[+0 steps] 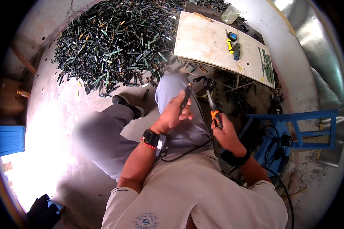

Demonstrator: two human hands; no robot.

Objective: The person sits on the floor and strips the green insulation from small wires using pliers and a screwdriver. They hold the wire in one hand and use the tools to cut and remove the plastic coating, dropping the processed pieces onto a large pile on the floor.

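My left hand (pixel 176 110) holds a small dark cylindrical part (pixel 187 93) with a copper-coloured end, above my thigh. Gripped in my right hand (pixel 225 130) is a screwdriver (pixel 216 118) with an orange and black handle, its shaft pointing away from me. Just beyond the shaft is a round black object (pixel 209 83) with a small arm on its left; whether the shaft touches it, I cannot tell. On the whitish board ahead lie a yellow and black screwdriver (pixel 230 46), a dark-handled screwdriver (pixel 236 52) and a roll of blue tape (pixel 232 36).
A large heap of dark and green narrow parts (pixel 117 43) covers the floor ahead. Green strips (pixel 266 64) lie on the right of the board (pixel 200 43). A clear plastic container (pixel 230 15) stands behind it. Black cables rest on a blue stool (pixel 268 143) at my right.
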